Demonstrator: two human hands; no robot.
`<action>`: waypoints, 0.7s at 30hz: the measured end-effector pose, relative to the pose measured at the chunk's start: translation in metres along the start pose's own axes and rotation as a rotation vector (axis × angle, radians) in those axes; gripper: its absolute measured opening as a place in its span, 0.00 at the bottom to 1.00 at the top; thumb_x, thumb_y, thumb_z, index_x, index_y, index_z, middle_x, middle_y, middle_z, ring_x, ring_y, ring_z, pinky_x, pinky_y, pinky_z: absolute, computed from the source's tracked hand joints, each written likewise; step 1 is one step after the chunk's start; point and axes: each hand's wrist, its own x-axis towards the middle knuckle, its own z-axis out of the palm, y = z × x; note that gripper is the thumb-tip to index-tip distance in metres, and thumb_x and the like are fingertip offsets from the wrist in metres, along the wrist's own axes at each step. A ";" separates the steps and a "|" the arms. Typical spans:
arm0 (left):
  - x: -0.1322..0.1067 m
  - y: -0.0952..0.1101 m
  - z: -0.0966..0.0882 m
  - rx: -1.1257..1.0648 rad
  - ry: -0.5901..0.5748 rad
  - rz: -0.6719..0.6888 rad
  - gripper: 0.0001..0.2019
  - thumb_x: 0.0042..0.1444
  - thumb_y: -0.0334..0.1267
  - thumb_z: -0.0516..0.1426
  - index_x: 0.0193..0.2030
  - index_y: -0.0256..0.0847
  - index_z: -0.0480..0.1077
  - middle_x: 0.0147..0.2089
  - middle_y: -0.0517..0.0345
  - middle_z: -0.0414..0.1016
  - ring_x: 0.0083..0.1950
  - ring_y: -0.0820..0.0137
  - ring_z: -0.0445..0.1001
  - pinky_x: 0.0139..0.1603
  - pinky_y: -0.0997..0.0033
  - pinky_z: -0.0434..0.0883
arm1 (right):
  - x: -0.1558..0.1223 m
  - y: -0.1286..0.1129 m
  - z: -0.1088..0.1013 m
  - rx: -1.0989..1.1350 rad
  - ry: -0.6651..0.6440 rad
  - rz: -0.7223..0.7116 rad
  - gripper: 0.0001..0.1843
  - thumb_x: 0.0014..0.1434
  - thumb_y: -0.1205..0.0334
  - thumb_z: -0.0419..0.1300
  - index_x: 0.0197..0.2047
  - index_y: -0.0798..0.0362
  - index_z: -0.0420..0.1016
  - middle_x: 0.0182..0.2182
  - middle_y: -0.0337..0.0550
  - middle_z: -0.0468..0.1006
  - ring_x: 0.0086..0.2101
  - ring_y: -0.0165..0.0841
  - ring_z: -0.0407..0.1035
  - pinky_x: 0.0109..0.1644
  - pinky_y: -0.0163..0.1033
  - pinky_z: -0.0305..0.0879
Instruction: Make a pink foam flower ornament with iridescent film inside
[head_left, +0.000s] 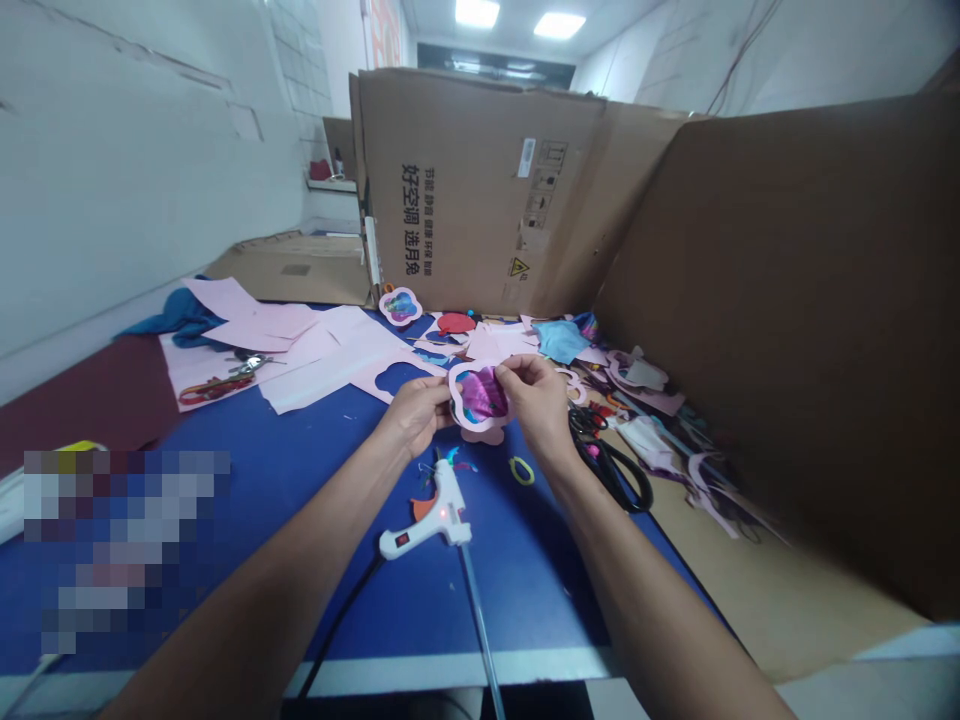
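Observation:
Between my hands, just above the blue table, is a pink flower-shaped paper frame (459, 408) backed with shiny purple and blue fabric (484, 395). My left hand (418, 412) pinches its left edge. At its upper right edge, my right hand (538, 398) grips with thumb and fingers. Another pink scalloped piece (484, 436) shows just below the frame. A white glue gun (442, 510) with an orange trigger lies below my hands, a clear glue stick (480, 620) sticking out of its back. Right of the gun lies a small yellow ring (521, 471).
Pink paper sheets (322, 350) and pliers (251, 362) lie at the left. A finished-looking flower piece (400, 306) leans at the back. Black-handled scissors (619, 475) and scraps lie right. Cardboard walls (480, 190) stand behind and right.

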 end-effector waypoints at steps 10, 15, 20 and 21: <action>0.000 -0.003 0.000 0.004 -0.034 -0.005 0.10 0.44 0.34 0.74 0.32 0.34 0.82 0.30 0.48 0.83 0.27 0.69 0.76 0.33 0.68 0.77 | 0.003 0.011 -0.001 0.002 -0.016 -0.024 0.15 0.52 0.54 0.73 0.38 0.50 0.76 0.28 0.34 0.75 0.26 0.31 0.67 0.31 0.37 0.62; 0.000 -0.004 -0.001 0.014 -0.042 -0.005 0.09 0.45 0.34 0.73 0.32 0.34 0.82 0.30 0.49 0.82 0.27 0.69 0.76 0.32 0.69 0.76 | 0.003 0.013 -0.001 0.003 -0.019 -0.022 0.16 0.52 0.54 0.73 0.40 0.49 0.74 0.28 0.33 0.74 0.26 0.31 0.67 0.30 0.37 0.62; 0.001 -0.005 -0.001 0.015 -0.044 -0.009 0.09 0.45 0.34 0.73 0.33 0.33 0.82 0.30 0.49 0.82 0.27 0.69 0.76 0.32 0.68 0.77 | 0.002 0.012 0.000 0.010 -0.019 -0.015 0.18 0.52 0.53 0.72 0.41 0.48 0.73 0.28 0.33 0.74 0.26 0.32 0.67 0.30 0.38 0.63; 0.001 -0.005 -0.001 0.013 -0.044 -0.010 0.09 0.46 0.34 0.73 0.33 0.33 0.82 0.29 0.49 0.82 0.27 0.69 0.76 0.32 0.68 0.77 | 0.002 0.011 0.000 0.009 -0.021 -0.017 0.18 0.52 0.53 0.72 0.41 0.49 0.73 0.28 0.33 0.74 0.26 0.32 0.67 0.30 0.38 0.63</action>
